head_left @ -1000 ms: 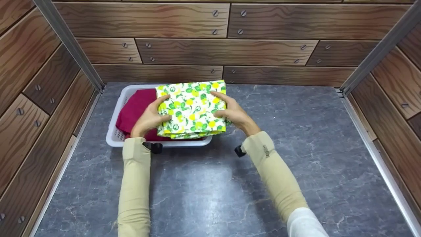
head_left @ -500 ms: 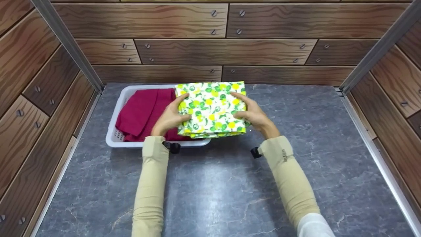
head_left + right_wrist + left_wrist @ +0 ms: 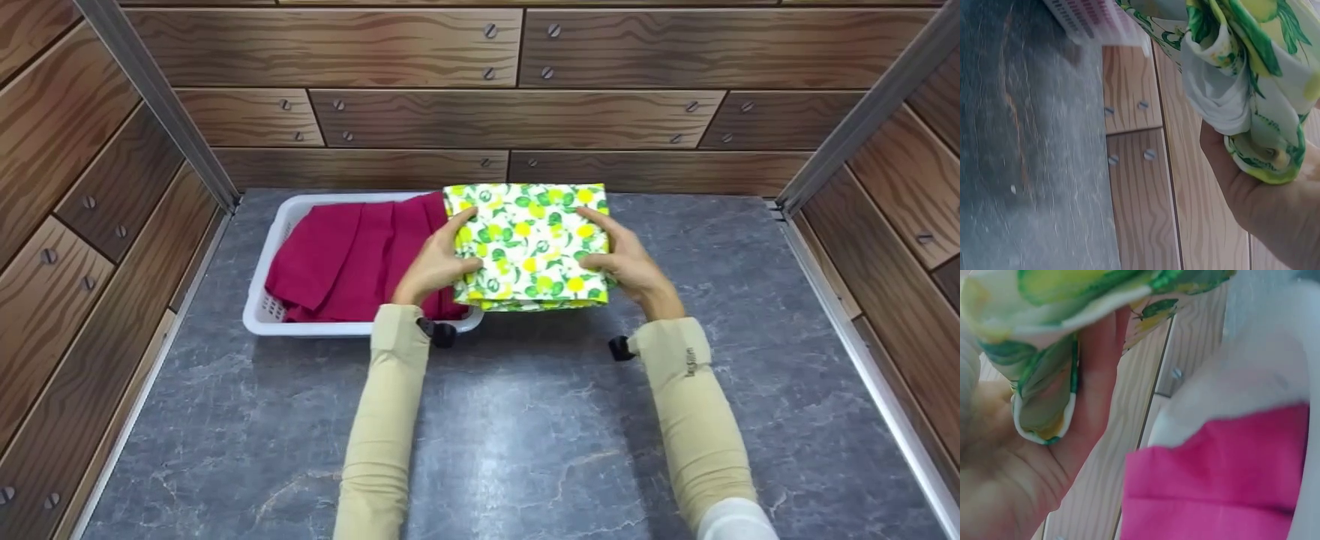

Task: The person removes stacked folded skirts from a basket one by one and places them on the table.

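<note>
A folded cloth (image 3: 529,244) with a yellow, green and white lemon print is held level between both hands, raised above the table. My left hand (image 3: 439,262) grips its left edge, and my right hand (image 3: 630,262) grips the right edge. Folded layers of the cloth (image 3: 1044,394) sit between thumb and fingers in the left wrist view. The right wrist view shows rolled folds of it (image 3: 1241,84) in the right hand. Beneath and left of it, a white basket (image 3: 259,315) holds folded dark pink cloth (image 3: 337,259); the basket's right end is partly hidden by the printed cloth.
A grey marbled table (image 3: 525,450) extends in front and to the right. Wood-patterned walls (image 3: 420,116) enclose the back and both sides, with metal rails (image 3: 157,112) at the corners.
Both hands have carried the printed cloth to the right, from above the basket to mostly beyond its right end. More of the pink cloth shows. The basket has stayed in place.
</note>
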{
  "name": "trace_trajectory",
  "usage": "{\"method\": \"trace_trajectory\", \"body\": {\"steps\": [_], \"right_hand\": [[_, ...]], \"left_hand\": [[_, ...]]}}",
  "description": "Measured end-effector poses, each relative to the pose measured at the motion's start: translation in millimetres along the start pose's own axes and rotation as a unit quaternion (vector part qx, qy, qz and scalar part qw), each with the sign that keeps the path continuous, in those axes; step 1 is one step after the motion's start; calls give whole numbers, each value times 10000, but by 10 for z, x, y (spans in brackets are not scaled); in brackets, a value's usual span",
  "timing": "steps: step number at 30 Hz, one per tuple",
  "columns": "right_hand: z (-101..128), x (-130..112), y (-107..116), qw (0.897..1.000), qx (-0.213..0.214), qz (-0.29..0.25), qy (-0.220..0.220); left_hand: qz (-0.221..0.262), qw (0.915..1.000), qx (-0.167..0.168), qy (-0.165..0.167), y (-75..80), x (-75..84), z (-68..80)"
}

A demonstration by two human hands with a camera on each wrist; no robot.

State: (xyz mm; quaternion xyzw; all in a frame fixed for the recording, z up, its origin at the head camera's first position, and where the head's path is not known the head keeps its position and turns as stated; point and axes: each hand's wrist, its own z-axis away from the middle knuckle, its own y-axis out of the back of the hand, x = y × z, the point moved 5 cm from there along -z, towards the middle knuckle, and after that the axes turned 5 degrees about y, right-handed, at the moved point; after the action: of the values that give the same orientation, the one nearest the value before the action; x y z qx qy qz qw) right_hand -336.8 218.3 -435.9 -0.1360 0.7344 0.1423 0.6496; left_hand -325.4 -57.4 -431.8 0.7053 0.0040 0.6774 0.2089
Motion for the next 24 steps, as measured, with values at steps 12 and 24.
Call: {"method": "trace_trajectory", "body": {"steps": [12,24], "right_hand": [[129,118,404,9981,412,391,-224],[205,428,723,9913,733,810,-729]], "left_hand": [[-256,9995,157,-62,-449,32,-224],[-720,9922,792,643,-923,-192,-482]]}}
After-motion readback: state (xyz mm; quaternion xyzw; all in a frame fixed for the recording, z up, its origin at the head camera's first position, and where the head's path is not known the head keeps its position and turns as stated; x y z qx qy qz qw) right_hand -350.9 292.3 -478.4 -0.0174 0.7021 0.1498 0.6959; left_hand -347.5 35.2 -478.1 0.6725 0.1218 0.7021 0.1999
